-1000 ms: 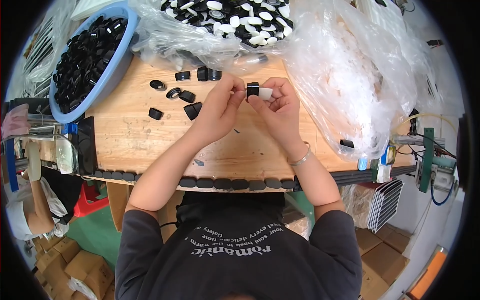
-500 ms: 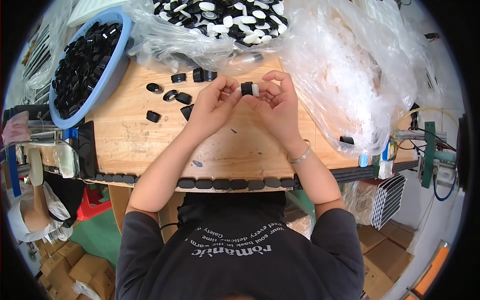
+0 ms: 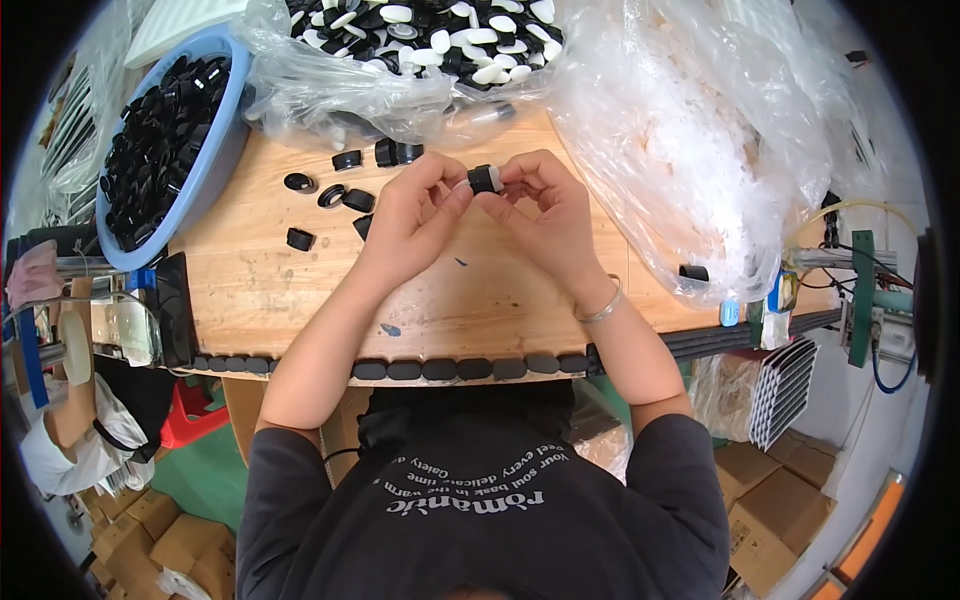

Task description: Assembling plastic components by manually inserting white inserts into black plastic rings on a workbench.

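Note:
Above the middle of the wooden table (image 3: 300, 300), my left hand (image 3: 412, 222) pinches a small black oval ring (image 3: 481, 180) between thumb and fingertips. A whitish plastic piece (image 3: 496, 178) sits in the ring's right end, partly showing. The fingertips of my right hand (image 3: 548, 205) close on that white end, covering some of it. How deep it goes inside the ring is hidden. Left of my hands lie several loose black rings (image 3: 358, 200), some upright and some on their sides; my left hand partly hides one.
A blue basin (image 3: 236, 110) of black parts stands at the left. Behind my hands, a clear bag (image 3: 340, 95) holds black and white pieces; another bag (image 3: 690, 150) at the right holds whitish pieces. Black oval pads (image 3: 440, 369) line the front edge. A person's arm (image 3: 72, 405) shows far left.
My right fingertips have closed in on the white piece, and less of it shows outside the ring. The whole view has shifted slightly.

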Tool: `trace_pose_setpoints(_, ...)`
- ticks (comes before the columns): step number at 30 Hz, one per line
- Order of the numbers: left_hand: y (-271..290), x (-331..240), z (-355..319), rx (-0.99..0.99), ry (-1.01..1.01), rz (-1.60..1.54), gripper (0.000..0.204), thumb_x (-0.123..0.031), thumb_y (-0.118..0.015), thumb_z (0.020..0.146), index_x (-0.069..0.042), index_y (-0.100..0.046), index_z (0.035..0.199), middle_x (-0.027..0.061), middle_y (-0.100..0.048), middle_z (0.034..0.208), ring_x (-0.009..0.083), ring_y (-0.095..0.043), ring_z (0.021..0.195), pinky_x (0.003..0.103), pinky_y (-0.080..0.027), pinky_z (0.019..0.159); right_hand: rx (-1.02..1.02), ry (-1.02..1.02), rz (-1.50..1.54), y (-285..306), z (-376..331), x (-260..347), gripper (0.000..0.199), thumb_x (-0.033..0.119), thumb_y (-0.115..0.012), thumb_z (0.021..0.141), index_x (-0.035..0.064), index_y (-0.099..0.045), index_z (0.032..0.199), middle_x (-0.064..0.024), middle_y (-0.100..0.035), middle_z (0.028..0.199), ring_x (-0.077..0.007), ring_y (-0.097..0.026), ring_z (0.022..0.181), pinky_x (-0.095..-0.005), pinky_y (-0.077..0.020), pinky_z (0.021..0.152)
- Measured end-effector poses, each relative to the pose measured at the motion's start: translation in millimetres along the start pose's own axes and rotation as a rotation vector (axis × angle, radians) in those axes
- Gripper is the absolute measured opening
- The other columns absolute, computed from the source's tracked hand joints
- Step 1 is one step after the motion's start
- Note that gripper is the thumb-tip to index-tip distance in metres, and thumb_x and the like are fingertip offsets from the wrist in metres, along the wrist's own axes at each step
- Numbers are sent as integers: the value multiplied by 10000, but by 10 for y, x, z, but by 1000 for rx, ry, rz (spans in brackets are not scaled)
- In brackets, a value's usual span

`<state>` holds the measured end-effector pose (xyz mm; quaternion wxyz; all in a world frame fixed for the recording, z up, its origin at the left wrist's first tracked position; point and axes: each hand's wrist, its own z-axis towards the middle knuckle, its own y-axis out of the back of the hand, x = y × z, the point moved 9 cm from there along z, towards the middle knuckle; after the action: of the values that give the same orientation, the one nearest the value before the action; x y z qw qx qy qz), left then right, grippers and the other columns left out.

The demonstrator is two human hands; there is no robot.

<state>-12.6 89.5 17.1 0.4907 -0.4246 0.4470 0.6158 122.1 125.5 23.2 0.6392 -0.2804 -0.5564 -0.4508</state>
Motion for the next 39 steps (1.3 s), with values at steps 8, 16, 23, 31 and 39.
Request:
trace_pose_setpoints(8,4,-137,3,14,-170,117,51,11,-603,818,-4,-582,862,63,-552,744,157,-483,665,260,-401,608,4,3,73,1,-8,41,271,-26,-712,778,31,-552,989,-16,-617,923,-62,-557,803,-192,-451,708)
trace_pose_setpoints(16,-20,-154,-40,-12,-153,103,45,36,-596,834,10,-593,870,51,-583,811,127,-500,722,238,-414,674,-92,20,80,19,-34,66,336,-51,-703,777,28,-514,1043,-44,-638,934,-72,-592,820,-200,-476,715)
trace_pose_setpoints(23,15,-20,-74,-131,-29,-161,45,11,-620,835,12,-603,876,37,-619,817,98,-506,713,225,-427,667,-147,-2,330,-5,-11,-19,319,-22,-703,791,12,-492,1028,-81,-662,906,-95,-627,792,-216,-510,690)
trace_pose_setpoints(31,-4,-139,-32,23,-142,103,55,17,-575,849,11,-594,900,82,-602,794,156,-541,708,249,-435,673,1,46,-52,-17,-7,123,382,-51,-686,794,17,-499,1120,-70,-661,952,-93,-622,831,-195,-503,730)
trace_pose_setpoints(39,20,-142,-52,-53,-107,-38,56,17,-569,850,11,-593,901,92,-606,808,170,-547,707,271,-439,654,-106,-92,455,-41,-30,-54,395,-12,-713,788,29,-494,1115,-75,-670,947,-102,-634,798,-221,-514,725)
